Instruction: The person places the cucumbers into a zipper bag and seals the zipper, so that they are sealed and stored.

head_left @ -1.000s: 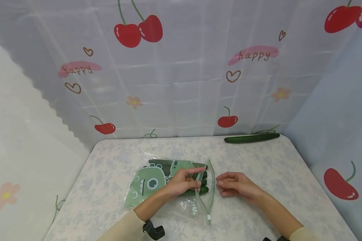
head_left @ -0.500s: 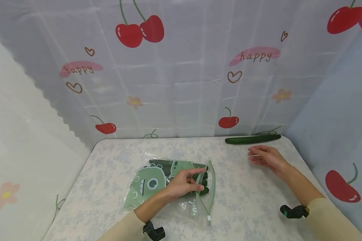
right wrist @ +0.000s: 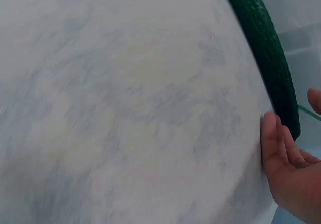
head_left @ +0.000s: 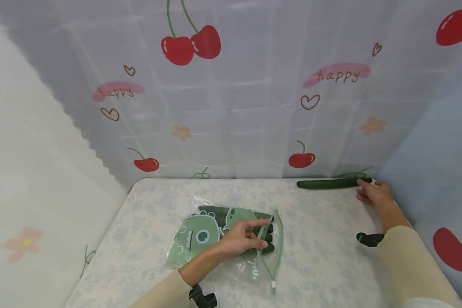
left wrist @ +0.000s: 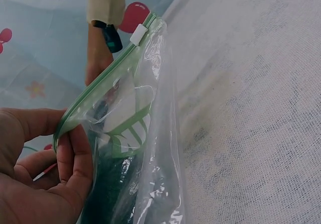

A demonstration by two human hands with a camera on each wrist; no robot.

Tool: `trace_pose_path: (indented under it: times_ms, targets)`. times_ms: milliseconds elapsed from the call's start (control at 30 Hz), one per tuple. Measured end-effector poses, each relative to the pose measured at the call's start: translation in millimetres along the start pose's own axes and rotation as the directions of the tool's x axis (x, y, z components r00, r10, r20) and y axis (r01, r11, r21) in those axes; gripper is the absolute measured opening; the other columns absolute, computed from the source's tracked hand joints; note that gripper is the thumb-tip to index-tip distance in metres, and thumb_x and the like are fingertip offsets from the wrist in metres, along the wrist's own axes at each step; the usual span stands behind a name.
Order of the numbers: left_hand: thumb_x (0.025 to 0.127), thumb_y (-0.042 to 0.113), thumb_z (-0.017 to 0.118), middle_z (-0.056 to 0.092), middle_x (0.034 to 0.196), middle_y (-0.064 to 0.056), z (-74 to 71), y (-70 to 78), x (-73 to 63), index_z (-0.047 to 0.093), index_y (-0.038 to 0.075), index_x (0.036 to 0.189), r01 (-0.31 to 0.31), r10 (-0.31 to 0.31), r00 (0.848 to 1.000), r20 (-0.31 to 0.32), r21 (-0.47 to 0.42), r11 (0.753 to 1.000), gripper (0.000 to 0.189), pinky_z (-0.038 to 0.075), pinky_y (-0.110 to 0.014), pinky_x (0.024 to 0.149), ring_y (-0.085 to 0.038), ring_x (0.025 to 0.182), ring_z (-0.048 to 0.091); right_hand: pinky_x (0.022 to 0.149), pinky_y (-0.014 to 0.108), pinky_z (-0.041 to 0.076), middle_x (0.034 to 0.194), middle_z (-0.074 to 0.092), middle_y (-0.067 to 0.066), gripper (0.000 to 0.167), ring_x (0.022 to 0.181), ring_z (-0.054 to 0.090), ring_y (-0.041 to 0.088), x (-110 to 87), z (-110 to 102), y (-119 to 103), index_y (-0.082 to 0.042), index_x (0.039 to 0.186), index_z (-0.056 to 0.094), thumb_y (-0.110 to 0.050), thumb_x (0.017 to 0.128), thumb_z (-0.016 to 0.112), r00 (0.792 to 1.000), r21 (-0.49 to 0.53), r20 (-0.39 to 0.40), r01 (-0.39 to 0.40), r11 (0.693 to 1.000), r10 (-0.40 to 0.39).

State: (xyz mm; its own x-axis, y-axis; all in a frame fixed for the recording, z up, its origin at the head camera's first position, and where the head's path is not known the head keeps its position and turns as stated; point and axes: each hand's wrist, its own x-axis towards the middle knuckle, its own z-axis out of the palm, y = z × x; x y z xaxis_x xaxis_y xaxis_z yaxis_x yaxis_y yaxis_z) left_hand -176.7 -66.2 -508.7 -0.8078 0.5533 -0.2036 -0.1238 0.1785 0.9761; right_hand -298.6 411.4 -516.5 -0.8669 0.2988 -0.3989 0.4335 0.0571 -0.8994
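Observation:
A clear zip bag (head_left: 238, 269) with green monster prints lies on the table, several dark green cucumbers (head_left: 269, 248) inside it. My left hand (head_left: 240, 237) grips one side of the bag's mouth, holding the green zip edge (left wrist: 80, 101) between thumb and fingers in the left wrist view. A white slider (left wrist: 138, 34) sits near one end of that zip. At the far right of the table, my right hand (head_left: 377, 196) is at the end of a single loose cucumber (head_left: 323, 184). Its fingers (right wrist: 271, 133) lie alongside the tip, with the thumb (right wrist: 315, 101) spread apart on the other side.
The table (head_left: 323, 248) has a pale blue-and-white patterned cover. Behind it hangs a curtain (head_left: 235, 107) printed with cherries, close to the loose cucumber. More curtain (head_left: 439, 171) stands at the right edge.
My right hand has moved from beside the bag's mouth to the right and away, reaching the loose cucumber's right end. The left hand keeps its hold on the bag. The head view has shifted slightly.

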Motion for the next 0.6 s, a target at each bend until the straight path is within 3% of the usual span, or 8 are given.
trace_pose_path:
  times_ms: [33, 167, 233, 300, 333, 400, 500, 600]
  targets:
    - [0.094, 0.006, 0.082, 0.069, 0.070, 0.004, 1.6, -0.7, 0.3, 0.059, 0.018, 0.156, 0.001, -0.001, 1.000, 0.006, -0.002, 1.000, 0.068, 0.049, -0.023, 0.071, -0.008, 0.070, 0.066, 0.070, 0.024, 0.066, 0.069, 0.061, -0.022, 0.106, 0.064, 0.072, 0.000, 1.2, -2.5, 0.5, 0.000, 0.171, -0.010, -0.044, 0.106, 0.062, 1.000, -0.018, -0.024, -0.012, 1.000, 0.012]
    - [0.095, 0.008, 0.082, 0.071, 0.072, 0.006, 5.9, -3.0, 1.6, 0.058, 0.018, 0.157, 0.002, -0.002, 1.000, 0.026, -0.002, 1.000, 0.067, 0.050, -0.021, 0.072, -0.006, 0.072, 0.069, 0.069, 0.031, 0.064, 0.072, 0.065, -0.008, 0.112, 0.057, 0.069, 0.007, 4.7, -2.8, 2.4, 0.002, 0.171, -0.008, -0.059, 0.103, 0.057, 0.994, -0.248, -0.112, -0.034, 0.968, 0.006]
    - [0.095, 0.007, 0.081, 0.071, 0.072, 0.007, 6.9, -3.4, 2.2, 0.058, 0.018, 0.157, 0.004, -0.004, 1.000, 0.027, -0.004, 1.000, 0.067, 0.050, -0.021, 0.072, -0.005, 0.072, 0.068, 0.074, 0.035, 0.061, 0.098, 0.073, 0.014, 0.117, 0.059, 0.068, 0.011, 6.1, -0.2, 2.1, 0.005, 0.170, -0.008, -0.067, 0.101, 0.054, 0.993, -0.383, -0.119, -0.031, 0.923, -0.016]
    - [0.095, 0.007, 0.081, 0.070, 0.071, 0.007, 7.5, -3.6, 2.6, 0.058, 0.018, 0.157, 0.006, -0.006, 1.000, 0.024, -0.007, 1.000, 0.067, 0.049, -0.021, 0.071, -0.005, 0.072, 0.067, 0.078, 0.038, 0.057, 0.131, 0.062, 0.032, 0.121, 0.064, 0.066, 0.015, 6.6, 1.7, 1.3, 0.007, 0.169, -0.008, -0.073, 0.099, 0.050, 0.994, -0.470, -0.108, -0.033, 0.882, -0.021]
    - [0.095, 0.006, 0.081, 0.070, 0.071, 0.006, 7.7, -3.7, 2.6, 0.058, 0.017, 0.157, 0.007, -0.007, 1.000, 0.025, -0.009, 1.000, 0.067, 0.049, -0.021, 0.071, -0.005, 0.072, 0.068, 0.078, 0.038, 0.054, 0.144, 0.051, 0.037, 0.123, 0.066, 0.065, 0.015, 7.0, 1.9, 1.1, 0.007, 0.168, -0.009, -0.075, 0.099, 0.050, 0.995, -0.490, -0.102, -0.033, 0.871, -0.020]
    - [0.095, 0.006, 0.081, 0.071, 0.071, 0.006, 8.2, -3.8, 2.7, 0.059, 0.017, 0.157, 0.008, -0.008, 1.000, 0.029, -0.010, 1.000, 0.067, 0.050, -0.021, 0.071, -0.005, 0.073, 0.068, 0.075, 0.037, 0.059, 0.153, 0.042, 0.038, 0.123, 0.067, 0.066, 0.015, 7.7, 1.3, 1.3, 0.005, 0.170, -0.007, -0.074, 0.098, 0.054, 0.994, -0.462, -0.104, -0.038, 0.886, -0.011]
    - [0.095, 0.007, 0.081, 0.071, 0.071, 0.006, 8.2, -3.7, 2.3, 0.058, 0.018, 0.157, 0.007, -0.006, 0.999, 0.033, -0.008, 1.000, 0.067, 0.051, -0.021, 0.072, -0.006, 0.073, 0.069, 0.069, 0.032, 0.062, 0.129, 0.058, 0.024, 0.122, 0.065, 0.067, 0.009, 10.0, -1.1, 3.6, -0.001, 0.172, -0.003, -0.070, 0.096, 0.062, 0.992, -0.376, -0.123, -0.050, 0.925, 0.003]
    - [0.095, 0.006, 0.081, 0.070, 0.071, 0.006, 6.7, -3.5, 2.3, 0.058, 0.018, 0.157, 0.006, -0.005, 1.000, 0.031, -0.009, 1.000, 0.067, 0.051, -0.021, 0.073, -0.006, 0.074, 0.069, 0.067, 0.029, 0.065, 0.098, 0.060, -0.002, 0.120, 0.063, 0.068, 0.004, 12.3, -2.2, 6.6, -0.007, 0.173, -0.001, -0.061, 0.095, 0.072, 0.991, -0.227, -0.136, -0.044, 0.973, 0.013]
